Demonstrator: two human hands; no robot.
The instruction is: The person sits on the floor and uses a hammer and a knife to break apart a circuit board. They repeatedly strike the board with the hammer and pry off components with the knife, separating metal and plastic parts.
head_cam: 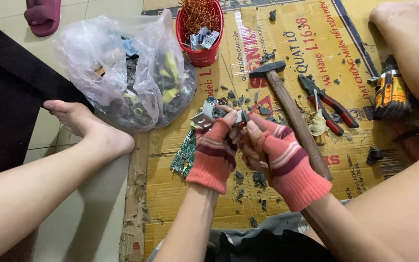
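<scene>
Head view: left hand (215, 150), right hand (280, 157) raised together, both pinching small metal part (203, 118).

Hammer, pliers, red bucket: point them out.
hammer (266, 69), head view, on the black metal head.
pliers (333, 107), head view, on the red-and-black handles.
red bucket (204, 56), head view, on the front outer wall.
</scene>
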